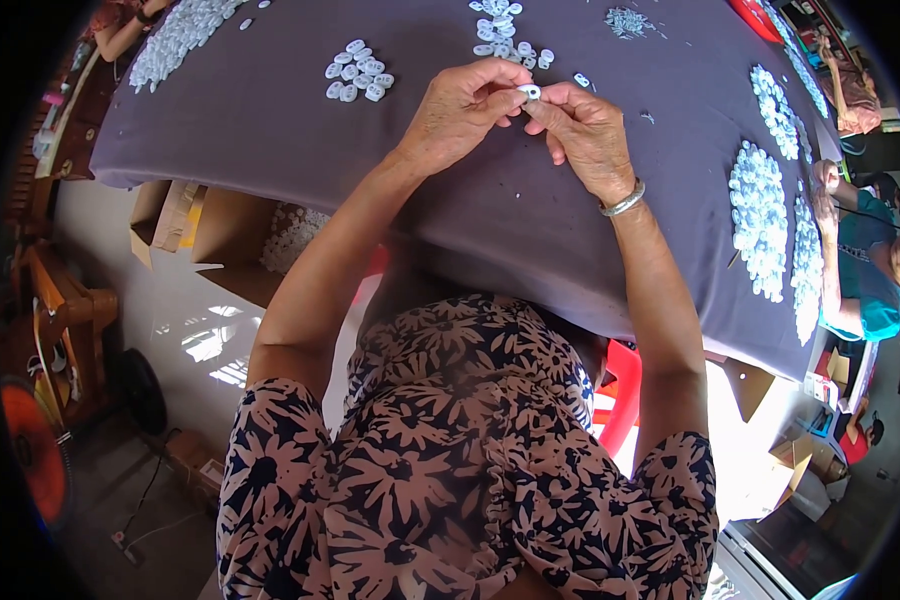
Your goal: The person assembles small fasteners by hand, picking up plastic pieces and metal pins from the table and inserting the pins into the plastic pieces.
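Observation:
My left hand [462, 112] and my right hand [588, 132] meet over the dark cloth-covered table. Between their fingertips is a small white oval plastic piece [531, 91], pinched from both sides. Its far side is hidden by the fingers. Just beyond the hands lies a loose cluster of similar white pieces [505, 32], with a single piece [582, 79] apart from it, near my right fingers. Left of my left hand sits a small heap of white pieces [358, 72]. A bracelet circles my right wrist.
A large white heap [185, 42] lies far left, and more heaps [758, 225] lie along the right. Small metallic parts [628, 22] are piled at the back. Open cardboard boxes [235, 235] stand below the table's left edge. A person in teal [870, 255] sits at the right.

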`<state>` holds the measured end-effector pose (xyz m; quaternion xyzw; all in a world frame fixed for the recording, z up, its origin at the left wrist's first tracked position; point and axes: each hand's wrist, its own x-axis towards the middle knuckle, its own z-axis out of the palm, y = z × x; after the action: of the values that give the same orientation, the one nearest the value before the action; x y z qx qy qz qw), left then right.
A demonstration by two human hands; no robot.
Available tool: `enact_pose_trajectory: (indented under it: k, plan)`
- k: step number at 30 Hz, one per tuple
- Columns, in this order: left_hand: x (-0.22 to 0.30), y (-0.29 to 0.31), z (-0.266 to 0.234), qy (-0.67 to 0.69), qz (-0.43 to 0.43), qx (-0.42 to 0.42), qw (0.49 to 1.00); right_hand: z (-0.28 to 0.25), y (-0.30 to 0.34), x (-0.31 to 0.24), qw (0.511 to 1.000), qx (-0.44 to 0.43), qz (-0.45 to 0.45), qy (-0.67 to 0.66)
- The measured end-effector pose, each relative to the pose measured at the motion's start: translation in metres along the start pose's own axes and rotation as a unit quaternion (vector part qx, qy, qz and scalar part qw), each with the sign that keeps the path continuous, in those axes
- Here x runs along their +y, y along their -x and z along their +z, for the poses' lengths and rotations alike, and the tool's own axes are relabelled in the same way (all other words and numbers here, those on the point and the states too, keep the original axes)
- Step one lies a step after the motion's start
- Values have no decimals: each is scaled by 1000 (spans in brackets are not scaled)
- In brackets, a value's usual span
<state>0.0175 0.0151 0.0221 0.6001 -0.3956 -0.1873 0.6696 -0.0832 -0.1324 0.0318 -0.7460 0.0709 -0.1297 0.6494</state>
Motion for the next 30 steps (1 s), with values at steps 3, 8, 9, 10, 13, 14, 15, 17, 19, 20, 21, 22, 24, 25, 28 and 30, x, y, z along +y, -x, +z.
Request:
enact_pose_trajectory:
  k: [3,8,9,10,13,14,15,17,19,20,21,22,24,25,28,30]
  plan:
    - [-1,0,-3,1,2,-15,1000,0,-1,3,999,-10,-38,20]
    - [2,1,-2,5,-20,-26,999,-3,-1,3,930,24,-240,277]
    - [2,1,-3,2,-35,-40,999,-3,-1,2,931,24,-238,277]
    - [2,2,-5,3,-37,-40,998,-4,-1,0,916,18,-261,304]
    - [4,3,-7,9,-67,-51,996,-5,1,-4,884,-8,-292,366]
    - [6,3,-7,-13,-76,-63,995,-5,1,-4,864,-26,-302,402]
    - [8,3,-8,-34,-85,-76,993,-4,2,-4,865,-27,-299,401]
    - [13,2,-11,-50,-91,-86,991,-4,2,-2,838,-71,-282,462]
    - [11,3,-13,-66,-96,-97,988,-5,2,1,828,-75,-289,475]
    - [10,2,-15,-53,-93,-109,988,-5,2,3,816,-78,-299,488]
    - [9,2,-16,-40,-89,-120,988,-4,1,5,817,-79,-298,488]
    - [8,3,-16,-40,-91,-120,988,-4,1,7,815,-85,-304,486]
    - [10,4,-17,-11,-117,-123,985,-2,2,7,813,-91,-310,485]
    - [11,4,-17,-11,-118,-123,985,-1,4,7,821,-99,-282,487]
    - [13,5,-18,23,-162,-126,978,4,8,7,839,-99,-269,463]
    - [10,5,-20,49,-174,-127,975,6,9,7,849,-91,-282,437]
